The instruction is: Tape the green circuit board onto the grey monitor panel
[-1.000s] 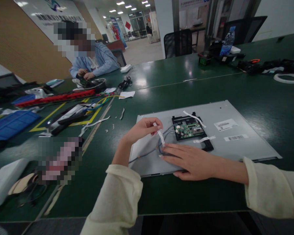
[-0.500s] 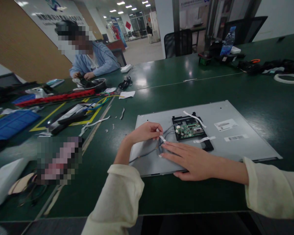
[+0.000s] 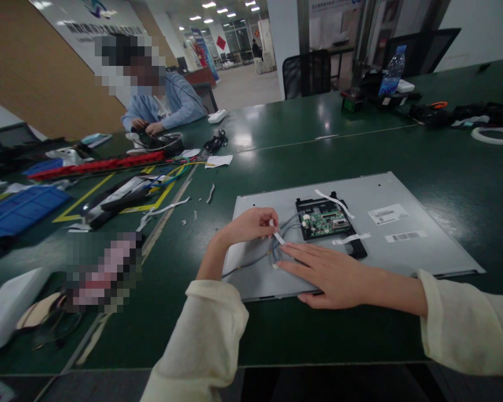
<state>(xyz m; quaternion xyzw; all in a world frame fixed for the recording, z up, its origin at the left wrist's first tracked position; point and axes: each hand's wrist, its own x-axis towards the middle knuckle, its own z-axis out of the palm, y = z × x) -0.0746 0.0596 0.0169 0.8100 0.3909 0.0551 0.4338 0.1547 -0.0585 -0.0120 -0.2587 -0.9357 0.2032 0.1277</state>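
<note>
A grey metal display panel [image 3: 385, 240] lies back side up on the table. On it sits a black bracket with a green circuit board [image 3: 324, 222], and grey cables [image 3: 251, 262] run from the board toward the panel's left edge. My left hand [image 3: 255, 226] pinches one end of a short strip of white tape [image 3: 279, 237] that crosses the cables. Palm down, my right hand [image 3: 327, 273] lies flat with fingers spread, its fingertips at the tape's lower end and the cables. Two more white tape strips [image 3: 334, 202] cross the bracket's edges.
A person in a blue jacket [image 3: 182, 100] handles dark items across the table. At left are a blue tray [image 3: 25, 209], a red strip [image 3: 96, 166], a white box [image 3: 12, 310] and tape scraps. A water bottle [image 3: 393, 71] and a white ring [image 3: 495, 135] are at right.
Both my hands keep nearly the same place on the tape and cables. The whole view has shifted very slightly. The person across the table has moved a hand a little.
</note>
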